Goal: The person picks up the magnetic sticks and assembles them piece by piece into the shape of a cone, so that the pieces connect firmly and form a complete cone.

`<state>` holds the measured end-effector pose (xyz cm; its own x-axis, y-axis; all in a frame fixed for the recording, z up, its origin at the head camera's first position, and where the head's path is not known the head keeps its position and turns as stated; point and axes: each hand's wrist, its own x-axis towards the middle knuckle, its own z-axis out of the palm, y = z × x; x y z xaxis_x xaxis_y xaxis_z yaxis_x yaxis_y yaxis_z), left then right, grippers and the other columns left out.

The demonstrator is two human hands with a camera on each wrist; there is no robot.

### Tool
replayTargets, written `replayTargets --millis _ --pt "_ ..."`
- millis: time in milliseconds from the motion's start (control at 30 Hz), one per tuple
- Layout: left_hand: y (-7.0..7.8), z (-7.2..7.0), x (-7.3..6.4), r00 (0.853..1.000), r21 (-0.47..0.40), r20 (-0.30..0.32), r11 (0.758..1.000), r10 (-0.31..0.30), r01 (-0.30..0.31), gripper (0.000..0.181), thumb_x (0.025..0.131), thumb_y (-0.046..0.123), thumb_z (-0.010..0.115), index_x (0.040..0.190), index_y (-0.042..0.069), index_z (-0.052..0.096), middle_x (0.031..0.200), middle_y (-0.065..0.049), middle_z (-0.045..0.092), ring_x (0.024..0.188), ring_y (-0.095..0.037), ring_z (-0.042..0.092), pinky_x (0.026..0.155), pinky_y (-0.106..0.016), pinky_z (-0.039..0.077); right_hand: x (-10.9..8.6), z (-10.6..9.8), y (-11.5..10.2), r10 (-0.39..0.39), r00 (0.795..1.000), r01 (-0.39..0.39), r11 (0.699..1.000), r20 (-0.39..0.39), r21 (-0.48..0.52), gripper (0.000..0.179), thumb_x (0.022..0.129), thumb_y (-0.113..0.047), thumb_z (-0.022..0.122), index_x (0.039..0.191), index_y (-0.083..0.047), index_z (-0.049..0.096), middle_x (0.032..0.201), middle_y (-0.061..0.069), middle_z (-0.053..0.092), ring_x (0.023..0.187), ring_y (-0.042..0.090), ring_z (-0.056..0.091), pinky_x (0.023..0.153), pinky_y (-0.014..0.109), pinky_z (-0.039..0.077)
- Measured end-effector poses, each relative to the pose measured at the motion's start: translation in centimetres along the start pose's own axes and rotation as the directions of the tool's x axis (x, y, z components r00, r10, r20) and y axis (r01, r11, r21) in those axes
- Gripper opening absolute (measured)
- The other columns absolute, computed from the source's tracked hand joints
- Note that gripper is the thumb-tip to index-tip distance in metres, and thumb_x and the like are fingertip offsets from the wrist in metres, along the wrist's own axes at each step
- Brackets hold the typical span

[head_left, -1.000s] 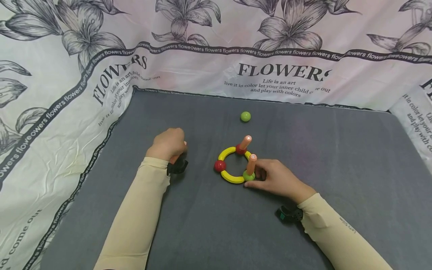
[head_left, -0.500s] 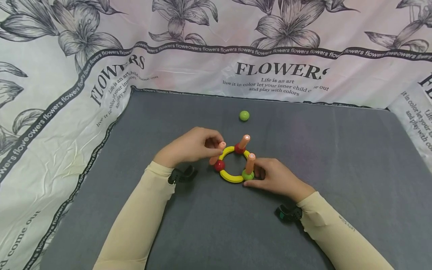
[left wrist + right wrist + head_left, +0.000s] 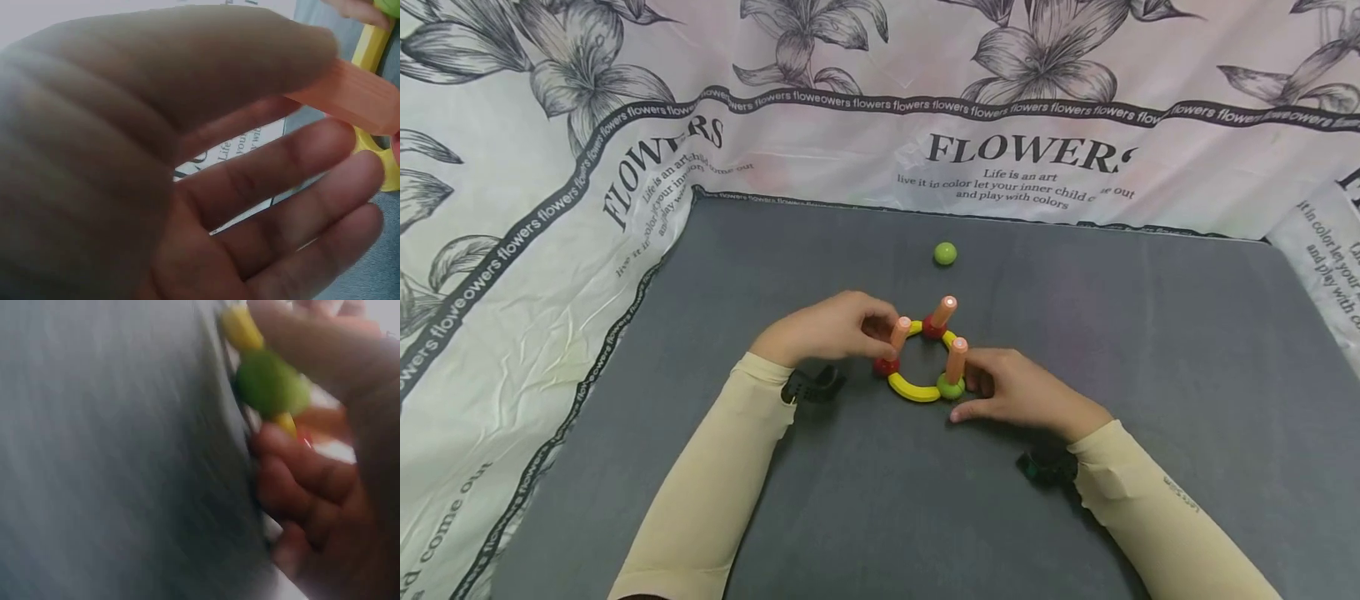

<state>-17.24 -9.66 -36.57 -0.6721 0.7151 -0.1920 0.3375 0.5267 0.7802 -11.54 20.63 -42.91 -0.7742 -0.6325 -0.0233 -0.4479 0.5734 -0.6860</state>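
In the head view a ring of curved yellow pieces (image 3: 914,390) joined by balls lies on the grey table. My left hand (image 3: 842,327) pinches an orange peg (image 3: 900,333) between thumb and fingers, its lower end at the red ball (image 3: 886,367) on the ring's left. The left wrist view shows this ridged peg (image 3: 356,97) under the thumb. A second orange peg (image 3: 957,360) stands on the green ball (image 3: 951,387), and a third rises from the far red ball (image 3: 933,328). My right hand (image 3: 1022,392) is beside the green ball, its thumb spread off it.
A loose green ball (image 3: 945,253) lies beyond the ring, towards the back edge. Flower-printed white cloth (image 3: 820,158) borders the grey tabletop (image 3: 1112,317) at the back and left.
My left hand has moved right with its peg, which now stands upright over the left red ball. The right thumb has come away from the green ball.
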Motion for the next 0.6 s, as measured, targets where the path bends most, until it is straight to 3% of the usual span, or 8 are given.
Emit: replayTargets --millis 133,233,400,600 --pt "-0.4 -0.4 0.0 1.0 0.023 0.019 1.0 -0.02 0.02 0.014 0.095 0.02 0.081 0.108 0.015 0.078 0.098 0.005 0.074 0.092 -0.016 0.068 0.084 -0.033 0.057 0.1 -2.3 -0.2 0.096 0.986 -0.108 0.991 0.14 0.085 0.042 0.089 -0.038 0.086 0.123 -0.021 0.066 0.096 -0.003 0.066 0.08 0.014 0.063 0.073 0.03 0.054" --pt "-0.1 -0.7 0.2 0.999 0.04 0.026 0.999 -0.023 0.022 0.01 0.095 0.02 0.08 0.105 0.017 0.078 0.096 0.005 0.074 0.092 -0.015 0.067 0.084 -0.033 0.057 0.7 -4.5 -0.2 0.185 0.969 -0.196 0.979 0.163 0.056 0.037 0.098 -0.027 0.077 0.131 -0.012 0.067 0.105 0.001 0.07 0.088 0.017 0.066 0.078 0.034 0.055" --pt "0.2 -0.6 0.3 0.999 0.07 0.032 0.997 -0.021 0.018 0.012 0.096 0.02 0.079 0.107 0.015 0.077 0.095 0.005 0.074 0.09 -0.015 0.067 0.083 -0.033 0.056 4.1 -7.1 0.5 0.255 0.966 -0.252 0.966 0.034 -0.058 0.038 0.101 -0.021 0.07 0.136 -0.005 0.065 0.118 0.013 0.071 0.093 0.023 0.067 0.079 0.041 0.054" --pt "-0.2 -0.3 0.0 1.0 0.056 0.026 0.998 -0.018 0.017 0.014 0.096 0.019 0.079 0.109 0.013 0.078 0.095 0.004 0.073 0.089 -0.016 0.067 0.083 -0.033 0.056 9.8 -8.2 1.9 0.213 0.969 -0.23 0.963 -0.123 -0.143 0.048 0.101 -0.009 0.064 0.148 -0.004 0.056 0.138 0.024 0.06 0.094 0.035 0.065 0.084 0.051 0.051"
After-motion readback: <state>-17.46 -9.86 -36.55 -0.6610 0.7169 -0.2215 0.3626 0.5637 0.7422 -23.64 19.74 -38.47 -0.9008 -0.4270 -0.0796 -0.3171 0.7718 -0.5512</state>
